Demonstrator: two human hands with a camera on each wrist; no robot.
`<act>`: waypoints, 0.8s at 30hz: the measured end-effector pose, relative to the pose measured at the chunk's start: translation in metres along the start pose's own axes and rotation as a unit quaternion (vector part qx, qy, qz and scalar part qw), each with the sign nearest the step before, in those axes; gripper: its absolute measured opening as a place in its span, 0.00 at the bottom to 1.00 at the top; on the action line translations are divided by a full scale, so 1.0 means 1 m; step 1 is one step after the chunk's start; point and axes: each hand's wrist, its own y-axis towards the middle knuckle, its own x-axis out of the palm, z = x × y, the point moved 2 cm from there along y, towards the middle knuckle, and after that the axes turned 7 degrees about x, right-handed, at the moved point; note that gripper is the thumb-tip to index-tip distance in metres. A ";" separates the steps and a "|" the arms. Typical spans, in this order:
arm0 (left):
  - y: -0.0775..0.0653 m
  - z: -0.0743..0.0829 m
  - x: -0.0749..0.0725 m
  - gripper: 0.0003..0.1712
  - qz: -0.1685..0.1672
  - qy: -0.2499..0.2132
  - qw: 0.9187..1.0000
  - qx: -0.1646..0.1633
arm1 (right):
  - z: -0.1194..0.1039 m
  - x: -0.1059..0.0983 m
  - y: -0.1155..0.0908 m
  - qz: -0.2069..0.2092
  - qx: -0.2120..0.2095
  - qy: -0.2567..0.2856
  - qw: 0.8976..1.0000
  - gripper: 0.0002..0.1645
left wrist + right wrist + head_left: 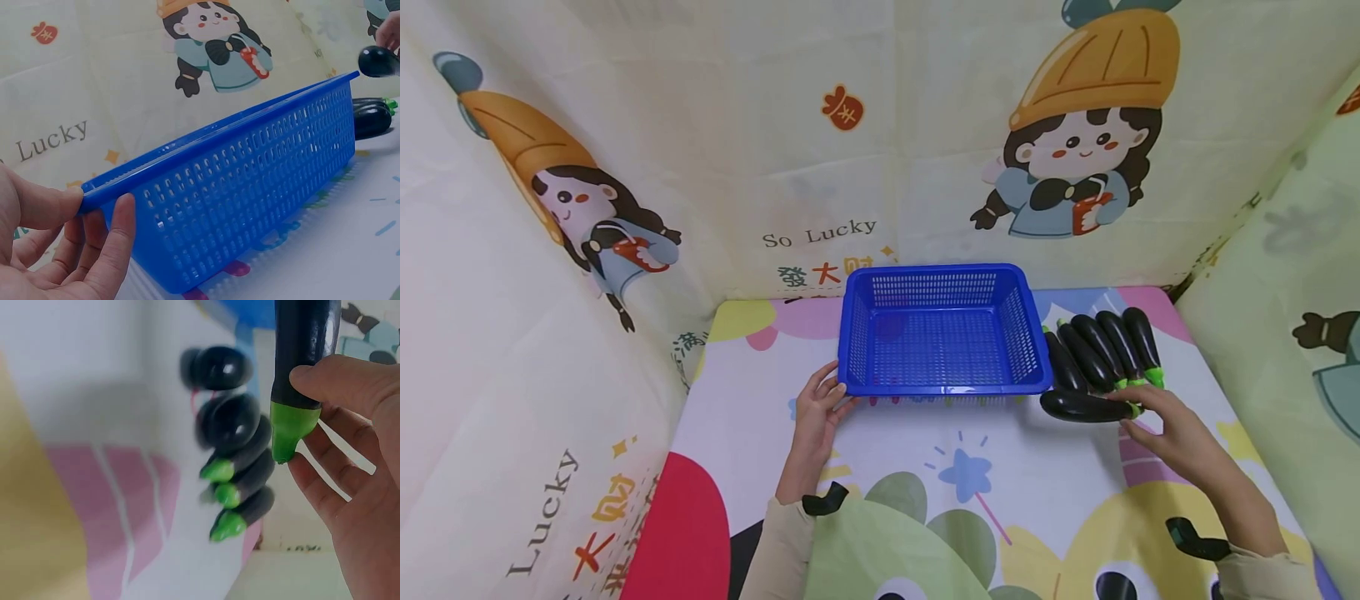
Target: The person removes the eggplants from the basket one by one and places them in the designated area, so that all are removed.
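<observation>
A blue plastic basket (943, 389) with mesh sides stands at the far middle of the table. My left hand (817, 408) grips its near left corner, thumb over the rim and fingers beneath, as the left wrist view shows. My right hand (1172, 429) pinches a dark eggplant (1082, 407) near its green stem end. That eggplant lies level in the head view, its round end close to the basket's near right corner; the left wrist view shows it raised above the table. Several other eggplants (1108, 337) rest in a row just beyond it, right of the basket.
A cloth printed with cartoon figures (1090, 167) hangs behind the table and along both sides. The table cover (917, 450) is white with coloured drawings. At the back, the basket stands close to the hanging cloth.
</observation>
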 end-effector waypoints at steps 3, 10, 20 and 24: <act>0.000 0.000 0.000 0.31 0.002 -0.001 1.000 -0.002 | 0.013 -0.003 -0.005 0.001 -0.005 -0.014 1.000 0.37; 0.000 0.000 -0.001 0.31 0.005 -0.002 1.000 -0.003 | 0.042 -0.007 -0.005 -0.004 -0.042 -0.051 0.998 0.35; -0.001 0.000 -0.001 0.30 0.011 -0.001 1.000 -0.003 | 0.074 -0.009 0.005 -0.024 -0.066 -0.064 0.995 0.32; -0.001 0.001 0.000 0.31 0.007 -0.003 1.000 -0.004 | 0.081 -0.010 0.007 -0.031 -0.061 -0.080 0.994 0.32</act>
